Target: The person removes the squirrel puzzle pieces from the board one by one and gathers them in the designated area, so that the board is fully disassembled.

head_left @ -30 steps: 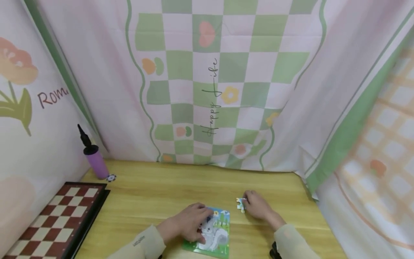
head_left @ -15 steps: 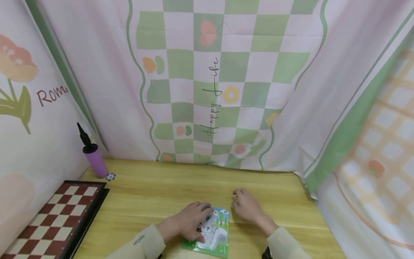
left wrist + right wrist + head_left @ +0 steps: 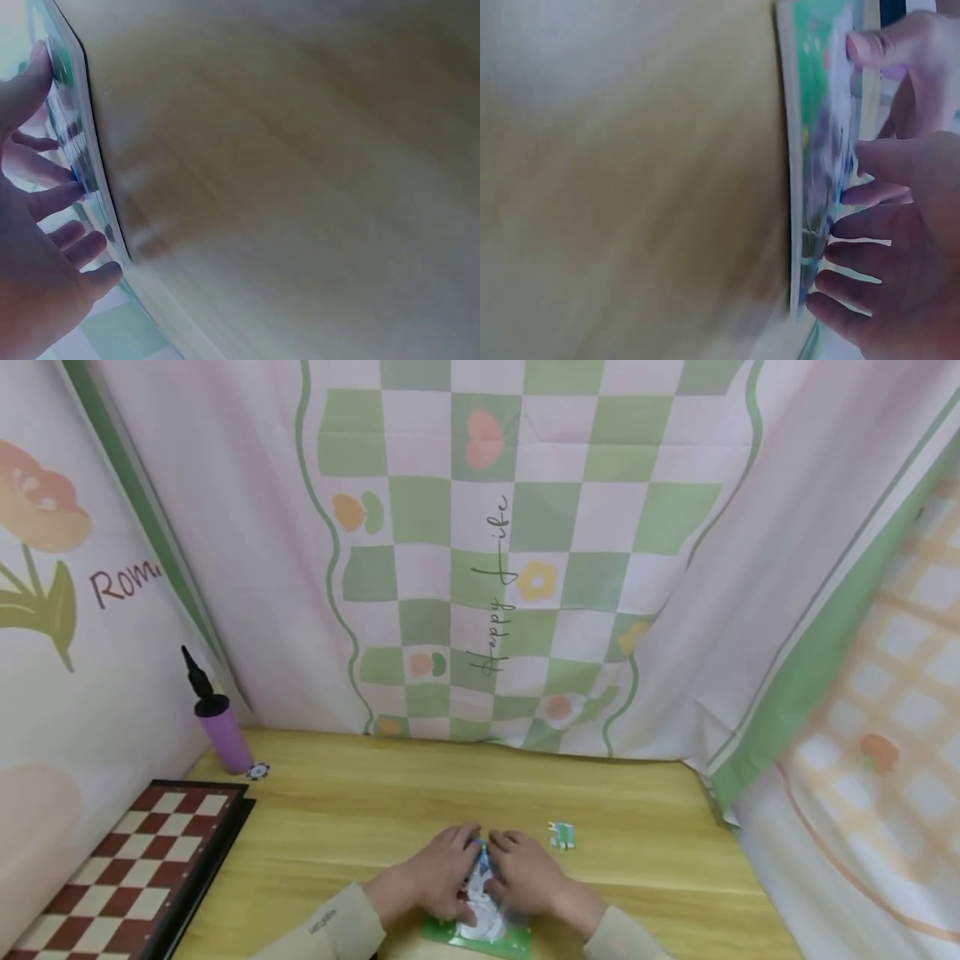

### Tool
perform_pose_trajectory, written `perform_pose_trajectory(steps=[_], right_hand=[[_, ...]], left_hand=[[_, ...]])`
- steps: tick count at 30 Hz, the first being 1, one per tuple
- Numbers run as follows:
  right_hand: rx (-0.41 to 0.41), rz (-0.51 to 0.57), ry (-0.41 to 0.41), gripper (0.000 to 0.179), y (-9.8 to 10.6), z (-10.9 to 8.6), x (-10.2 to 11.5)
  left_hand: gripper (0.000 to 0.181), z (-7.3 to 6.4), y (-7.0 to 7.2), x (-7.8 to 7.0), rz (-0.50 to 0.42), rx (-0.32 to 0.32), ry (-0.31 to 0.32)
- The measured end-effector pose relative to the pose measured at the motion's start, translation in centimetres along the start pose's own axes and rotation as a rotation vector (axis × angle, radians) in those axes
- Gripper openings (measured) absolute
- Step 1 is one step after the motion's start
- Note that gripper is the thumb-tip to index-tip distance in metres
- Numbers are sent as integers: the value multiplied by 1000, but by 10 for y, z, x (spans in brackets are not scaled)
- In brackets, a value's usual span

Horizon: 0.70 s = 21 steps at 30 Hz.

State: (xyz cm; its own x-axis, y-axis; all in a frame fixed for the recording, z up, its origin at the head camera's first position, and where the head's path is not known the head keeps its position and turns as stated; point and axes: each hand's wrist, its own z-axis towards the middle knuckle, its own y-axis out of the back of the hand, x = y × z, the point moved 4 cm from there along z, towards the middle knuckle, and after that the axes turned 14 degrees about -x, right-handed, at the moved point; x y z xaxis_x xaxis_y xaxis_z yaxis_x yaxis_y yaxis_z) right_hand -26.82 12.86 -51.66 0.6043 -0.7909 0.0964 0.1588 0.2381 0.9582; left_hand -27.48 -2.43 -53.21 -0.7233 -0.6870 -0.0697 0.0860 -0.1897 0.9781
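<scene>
You are pressing both hands on the puzzle board (image 3: 480,935), which is lying flat on the wooden table (image 3: 352,814) at its near edge. Your left hand (image 3: 442,877) is resting on the board's left half with fingers spread and fairly straight; your right hand (image 3: 528,877) is covering its right half, fingers extended, fingertips (image 3: 870,161) touching the printed face. Neither hand is gripping anything. The board is holding fitted pieces showing a grey-white animal on green. A loose puzzle piece (image 3: 561,835) is lying just right of the board, beyond your right hand. A chessboard (image 3: 123,868) is sitting well left of the board, and a purple pump (image 3: 217,727) is standing far behind it, leftward.
</scene>
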Motion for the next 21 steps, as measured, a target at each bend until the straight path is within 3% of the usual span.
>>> perform_pose_trajectory(steps=[5, 13, 21], right_hand=[[-39, 8, -30, 49, 5, 2, 8], [-86, 162, -147, 27, 6, 4, 11], [-34, 377, -314, 41, 4, 11, 2]], left_hand=[[97, 2, -1, 0, 50, 7, -6], [98, 3, -3, -1, 60, -12, -14], [101, 3, -4, 1, 48, -3, 4]])
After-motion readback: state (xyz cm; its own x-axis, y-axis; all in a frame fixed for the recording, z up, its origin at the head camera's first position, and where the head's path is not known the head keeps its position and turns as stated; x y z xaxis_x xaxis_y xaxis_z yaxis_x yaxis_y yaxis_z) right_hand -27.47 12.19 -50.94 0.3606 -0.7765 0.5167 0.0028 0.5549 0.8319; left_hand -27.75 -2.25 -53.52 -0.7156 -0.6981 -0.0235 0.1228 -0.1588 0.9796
